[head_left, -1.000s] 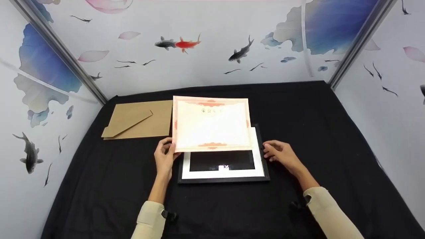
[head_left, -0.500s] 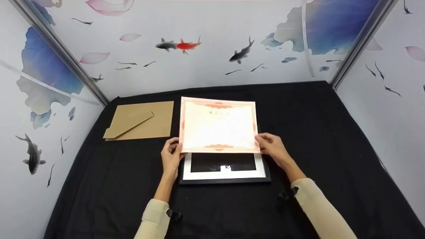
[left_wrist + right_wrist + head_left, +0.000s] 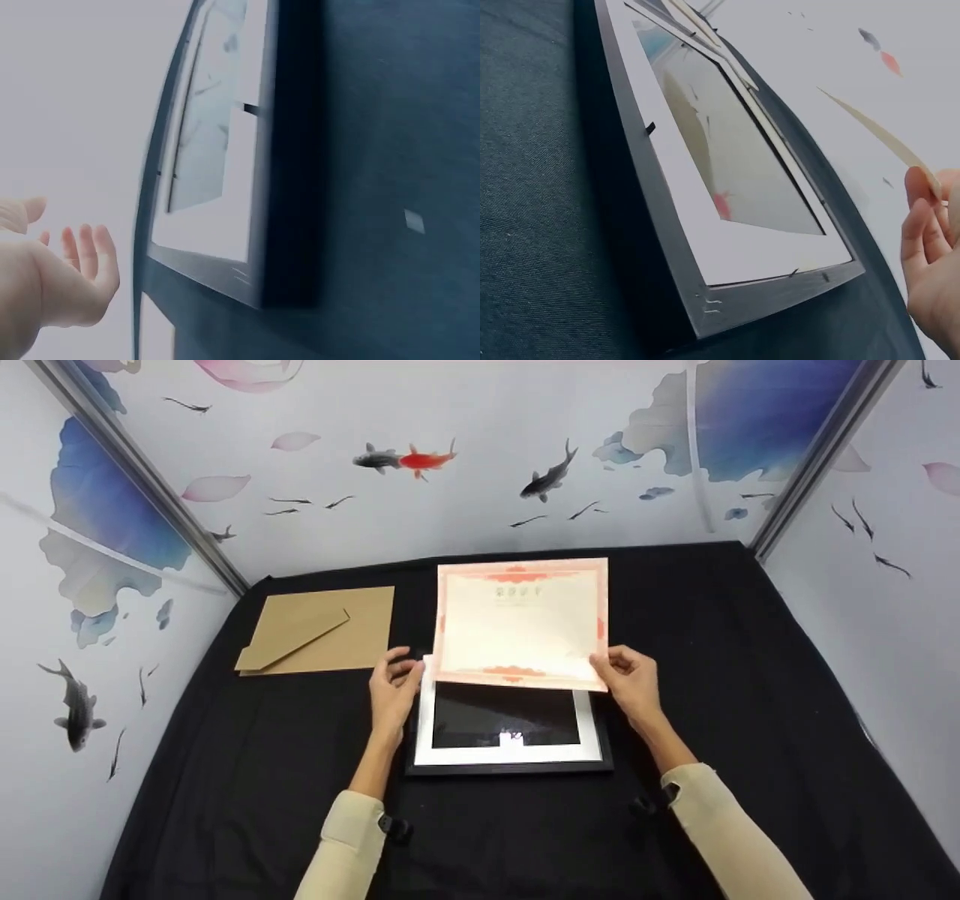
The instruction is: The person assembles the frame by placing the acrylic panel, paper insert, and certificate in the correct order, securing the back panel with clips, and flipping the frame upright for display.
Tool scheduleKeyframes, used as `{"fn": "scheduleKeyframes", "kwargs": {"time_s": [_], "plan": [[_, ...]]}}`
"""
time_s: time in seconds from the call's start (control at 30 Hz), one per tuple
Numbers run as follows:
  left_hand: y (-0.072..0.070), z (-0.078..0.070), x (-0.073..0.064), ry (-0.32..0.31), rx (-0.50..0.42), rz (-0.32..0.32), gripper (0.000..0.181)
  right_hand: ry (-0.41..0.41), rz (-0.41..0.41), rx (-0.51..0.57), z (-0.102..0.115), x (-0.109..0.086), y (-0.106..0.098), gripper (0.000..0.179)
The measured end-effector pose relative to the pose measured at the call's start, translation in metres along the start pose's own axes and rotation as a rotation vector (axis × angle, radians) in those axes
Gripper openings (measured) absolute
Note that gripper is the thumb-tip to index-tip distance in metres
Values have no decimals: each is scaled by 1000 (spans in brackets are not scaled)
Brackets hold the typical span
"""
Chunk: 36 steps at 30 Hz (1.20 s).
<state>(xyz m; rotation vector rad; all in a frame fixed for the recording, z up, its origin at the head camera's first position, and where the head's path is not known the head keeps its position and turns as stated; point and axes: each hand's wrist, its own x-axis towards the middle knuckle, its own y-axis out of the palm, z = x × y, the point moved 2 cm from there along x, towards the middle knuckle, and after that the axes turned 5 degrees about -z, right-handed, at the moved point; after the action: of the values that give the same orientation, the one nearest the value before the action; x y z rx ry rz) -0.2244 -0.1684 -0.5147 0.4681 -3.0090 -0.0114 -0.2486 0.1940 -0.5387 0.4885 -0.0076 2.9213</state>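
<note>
Your right hand (image 3: 634,679) pinches the bordered paper sheet (image 3: 521,622) at its lower right corner, thumb on the printed face, while your left hand (image 3: 394,690) stands free of it, fingers loosely bent and spread a little, the fingertips just beside the sheet's lower left edge. The right wrist view shows you holding the sheet raised, nearly edge-on to that camera and apart from the black frame (image 3: 510,769) below. From the head view, the sheet covers the far part of that frame and reaches past its far side, with a line of larger characters near the top and a red and pink border around the pale middle. Your frame lies flat on the table (image 3: 225,780), which is draped in black cloth; inside it sit a white mat (image 3: 442,756) and a dark, shiny pane (image 3: 502,716) that mirrors bright shapes. Small black tabs (image 3: 650,129) show along the frame's inner edge in the right wrist view. Beyond your left hand, to the left of the frame and apart from it, a brown board (image 3: 352,649) lies with its strut (image 3: 292,643) slanting across it. Pale sleeves (image 3: 341,840) cover your forearms, and walls (image 3: 465,510) printed with fish and petals stand around the table.
</note>
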Motion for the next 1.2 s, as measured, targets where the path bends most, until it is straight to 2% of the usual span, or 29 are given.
{"fn": "scheduleKeyframes", "kwargs": {"time_s": [0.1, 0.27, 0.4, 0.5, 0.57, 0.7, 0.83, 1.07, 1.2], "plan": [[22, -15, 9, -14, -41, 65, 44, -80, -16, 1, 12, -1, 3, 11], [65, -36, 27, -94, -109, 142, 50, -265, -27, -56, 24, -6, 11, 5], [93, -60, 39, -110, -106, 148, 59, -426, -33, -111, 30, -8, 14, 6], [106, -75, 44, -70, -85, 139, 60, -532, -34, -147, 34, -10, 16, 11], [110, -80, 45, -19, -70, 133, 58, -578, -32, -162, 36, -10, 16, 14], [112, -85, 46, 75, -39, 149, 56, -608, -35, -170, 39, -12, 15, 17], [108, -94, 45, 80, -41, 176, 55, -624, -49, -174, 41, -12, 14, 18], [102, -131, 39, 111, 22, 184, 46, -681, -50, -191, 40, -13, 15, 17], [101, -132, 40, 139, 36, 208, 46, -723, -56, -199, 35, -11, 11, 19]]}}
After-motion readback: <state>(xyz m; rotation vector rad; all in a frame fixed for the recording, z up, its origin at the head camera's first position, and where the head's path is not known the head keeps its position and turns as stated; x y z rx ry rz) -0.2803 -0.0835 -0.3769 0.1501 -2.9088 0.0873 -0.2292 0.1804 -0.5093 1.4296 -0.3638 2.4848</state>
